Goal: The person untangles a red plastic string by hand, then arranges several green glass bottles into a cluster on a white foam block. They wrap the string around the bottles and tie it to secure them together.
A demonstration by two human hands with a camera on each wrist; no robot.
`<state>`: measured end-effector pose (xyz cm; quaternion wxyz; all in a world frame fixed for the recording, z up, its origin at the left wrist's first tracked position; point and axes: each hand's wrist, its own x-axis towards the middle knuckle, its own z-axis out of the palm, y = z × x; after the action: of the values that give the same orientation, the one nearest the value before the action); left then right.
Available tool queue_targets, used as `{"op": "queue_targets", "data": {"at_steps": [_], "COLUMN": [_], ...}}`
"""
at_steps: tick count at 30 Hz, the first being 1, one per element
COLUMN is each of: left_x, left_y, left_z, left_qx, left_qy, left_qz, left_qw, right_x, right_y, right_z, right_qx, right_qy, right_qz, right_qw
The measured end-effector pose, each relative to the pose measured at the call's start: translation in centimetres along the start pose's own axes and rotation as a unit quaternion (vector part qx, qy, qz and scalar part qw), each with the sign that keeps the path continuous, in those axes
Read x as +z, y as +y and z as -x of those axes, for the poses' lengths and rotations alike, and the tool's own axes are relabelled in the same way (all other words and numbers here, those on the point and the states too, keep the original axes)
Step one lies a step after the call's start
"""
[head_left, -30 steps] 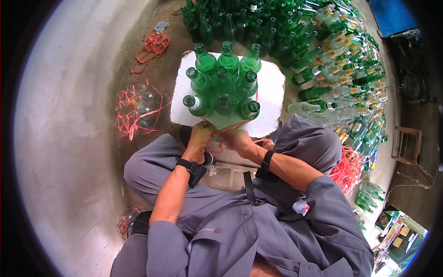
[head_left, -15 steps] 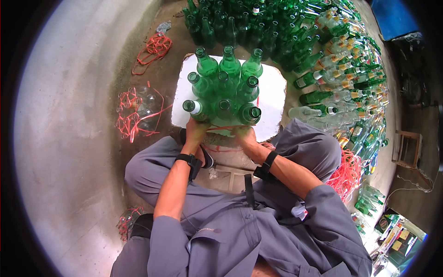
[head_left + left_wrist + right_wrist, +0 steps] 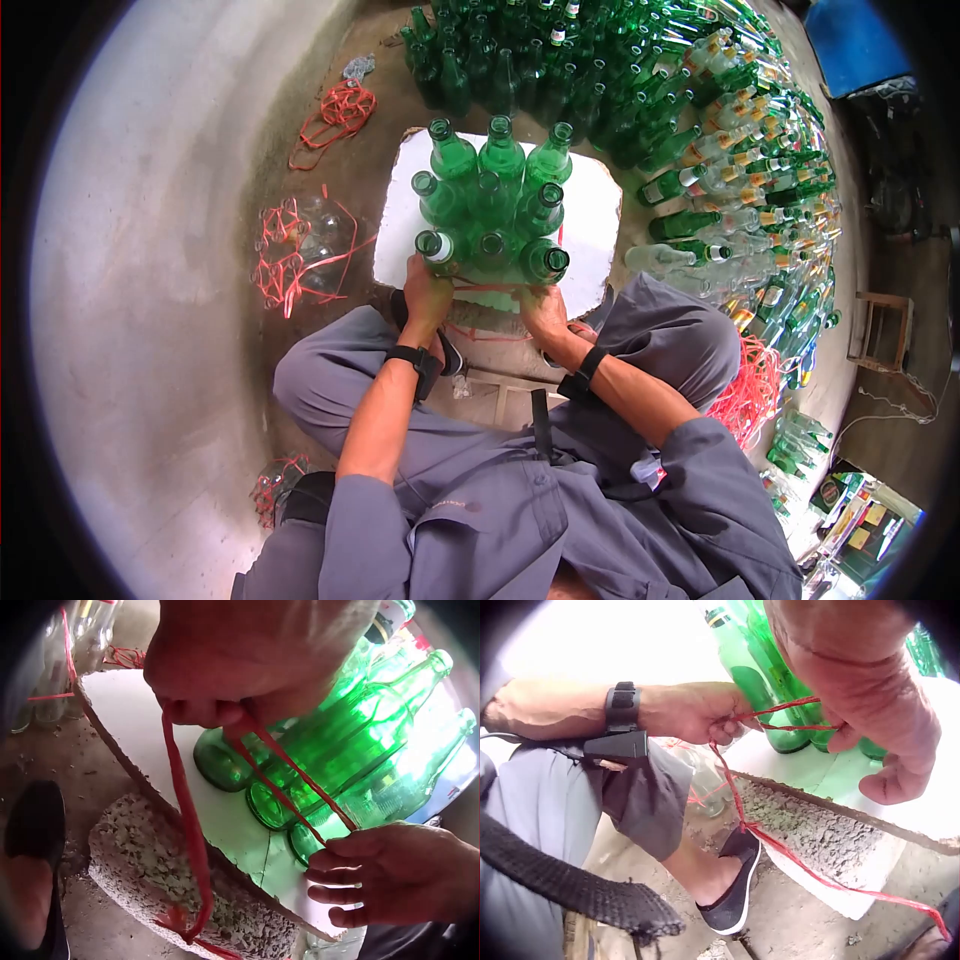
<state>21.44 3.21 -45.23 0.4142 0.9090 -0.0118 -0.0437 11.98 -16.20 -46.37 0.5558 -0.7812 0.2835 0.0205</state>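
Several green glass bottles [image 3: 490, 200] stand in three rows on a white board [image 3: 592, 215]. Red plastic twine [image 3: 296, 784] runs in two strands between my hands, along the front of the nearest row. My left hand [image 3: 428, 295] grips the twine close to the front left bottle; a loose length hangs from its fingers past the board's edge. By the front right bottle, my right hand [image 3: 545, 315] holds the other end of the strands at thumb and forefinger, its remaining fingers loosely bent in the left wrist view [image 3: 397, 870].
A rough speckled block [image 3: 810, 825] supports the board. Bundled clear bottles [image 3: 320, 240] and a tangle of red twine [image 3: 345, 108] lie on the left. Many bottles [image 3: 720, 180] fill the floor behind and right, with a red twine heap [image 3: 750, 390] by the right knee.
My hands have moved from close together below the board's edge to either side of the front row. The twine now stretches between them across the bottles' front.
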Motion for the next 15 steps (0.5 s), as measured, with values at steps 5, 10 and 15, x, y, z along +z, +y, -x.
{"op": "queue_targets", "data": {"at_steps": [5, 10, 15], "left_x": [-1.2, -3.4, -3.1], "left_y": [0.8, 1.9, 2.0], "left_z": [-0.9, -2.7, -3.3], "left_qx": [-0.014, -0.110, -0.165], "left_qy": [-0.022, -0.100, -0.098], "left_qz": [0.106, 0.265, 0.319], "left_qw": [0.994, 0.953, 0.928], "right_x": [-0.9, -1.1, -1.5], "right_y": [-2.3, -2.6, -1.9], "right_z": [0.9, 1.4, 1.2], "right_qx": [0.015, 0.054, 0.010], "right_qy": [0.009, 0.001, 0.007], "right_qz": [0.059, 0.122, 0.146], "right_qw": [0.998, 0.991, 0.989]}}
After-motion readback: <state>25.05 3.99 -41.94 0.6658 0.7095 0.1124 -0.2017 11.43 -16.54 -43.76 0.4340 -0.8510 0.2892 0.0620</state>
